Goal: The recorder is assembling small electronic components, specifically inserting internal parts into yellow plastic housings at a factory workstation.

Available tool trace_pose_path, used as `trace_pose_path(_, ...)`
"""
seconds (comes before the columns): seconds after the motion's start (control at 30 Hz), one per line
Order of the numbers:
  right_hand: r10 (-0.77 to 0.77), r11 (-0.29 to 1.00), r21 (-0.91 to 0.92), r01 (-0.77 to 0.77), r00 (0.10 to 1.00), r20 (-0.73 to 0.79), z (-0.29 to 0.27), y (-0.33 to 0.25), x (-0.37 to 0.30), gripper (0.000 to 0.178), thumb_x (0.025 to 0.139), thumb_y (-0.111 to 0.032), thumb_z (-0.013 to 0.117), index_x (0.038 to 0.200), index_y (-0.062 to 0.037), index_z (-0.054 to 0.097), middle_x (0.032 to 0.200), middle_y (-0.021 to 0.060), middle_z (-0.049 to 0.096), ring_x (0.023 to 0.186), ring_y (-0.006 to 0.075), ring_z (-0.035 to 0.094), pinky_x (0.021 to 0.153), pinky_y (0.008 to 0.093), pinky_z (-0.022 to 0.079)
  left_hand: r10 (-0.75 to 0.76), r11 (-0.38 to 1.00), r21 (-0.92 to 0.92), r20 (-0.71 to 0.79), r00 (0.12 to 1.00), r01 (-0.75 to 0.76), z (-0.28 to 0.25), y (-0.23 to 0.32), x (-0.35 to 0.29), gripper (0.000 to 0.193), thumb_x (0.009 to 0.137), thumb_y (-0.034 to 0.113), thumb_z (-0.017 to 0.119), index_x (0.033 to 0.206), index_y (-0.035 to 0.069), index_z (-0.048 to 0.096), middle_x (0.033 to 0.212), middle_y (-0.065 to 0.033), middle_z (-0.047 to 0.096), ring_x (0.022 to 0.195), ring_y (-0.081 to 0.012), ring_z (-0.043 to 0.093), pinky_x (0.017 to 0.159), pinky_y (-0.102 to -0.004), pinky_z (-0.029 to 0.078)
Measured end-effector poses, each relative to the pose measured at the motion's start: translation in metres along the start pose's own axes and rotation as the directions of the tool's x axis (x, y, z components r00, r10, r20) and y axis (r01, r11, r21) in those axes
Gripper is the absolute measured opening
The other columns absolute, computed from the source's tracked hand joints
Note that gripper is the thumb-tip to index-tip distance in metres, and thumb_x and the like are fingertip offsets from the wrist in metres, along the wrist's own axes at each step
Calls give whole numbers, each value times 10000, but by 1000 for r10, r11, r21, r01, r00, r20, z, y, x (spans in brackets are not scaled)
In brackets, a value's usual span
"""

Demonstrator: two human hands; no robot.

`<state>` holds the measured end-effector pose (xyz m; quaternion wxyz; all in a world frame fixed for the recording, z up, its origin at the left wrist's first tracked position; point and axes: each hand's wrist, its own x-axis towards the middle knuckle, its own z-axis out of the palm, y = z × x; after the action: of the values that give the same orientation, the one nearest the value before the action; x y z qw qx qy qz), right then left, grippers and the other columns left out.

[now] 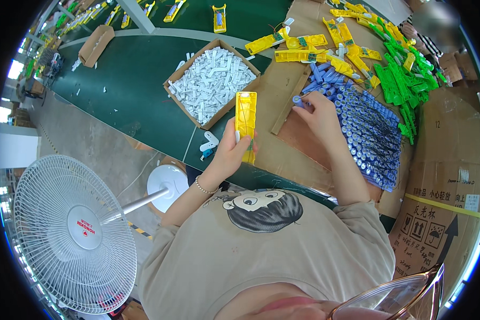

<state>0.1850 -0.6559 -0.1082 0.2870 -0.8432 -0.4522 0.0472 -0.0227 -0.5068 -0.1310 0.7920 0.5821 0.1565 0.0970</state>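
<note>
My left hand [230, 153] grips the lower part of an open yellow plastic housing [246, 113], held upright in front of my body. A thin wire and a bit of green circuit board show inside the housing. To its right, my right hand [322, 116] pinches a blue-purple cylindrical battery cell [297, 101] between thumb and fingers, over the left edge of a shallow cardboard tray [306, 140]. Many similar battery cells [365, 130] with dark wires stand packed in that tray, under and beside my right forearm. Some at its far end lie loose.
A cardboard box [183, 109] of small white plastic parts stands left of the housing. Yellow housings [341, 34] and green housings [402, 80] are piled beyond the tray. A white fan [82, 229] stands left; stacked cartons [437, 160] stand right. Spaced yellow housings lie along the far green belt [192, 13].
</note>
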Motion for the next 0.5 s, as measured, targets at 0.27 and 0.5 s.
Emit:
trace_pose_path(0.27, 178, 443, 871, -213, 973, 147, 28, -85, -20, 365, 779, 6, 711, 1071, -7, 492, 842, 59, 638, 595, 70, 606, 485, 202, 480, 3, 971, 240, 34, 999, -11, 12, 4, 2, 501, 887, -2, 458, 1344, -9, 253, 1099, -130, 514, 890, -168, 573, 794, -311, 473)
trace_pose_path(0.5, 115, 666, 727, -169, 986, 123, 34, -92, -14, 229, 827, -42, 675, 1005, 11, 543, 788, 76, 638, 617, 82, 626, 517, 217, 492, 81, 902, 421, 48, 996, -93, 0, -7, -5, 552, 871, -7, 454, 1369, -6, 215, 1142, -151, 463, 1003, -200, 516, 859, -319, 437)
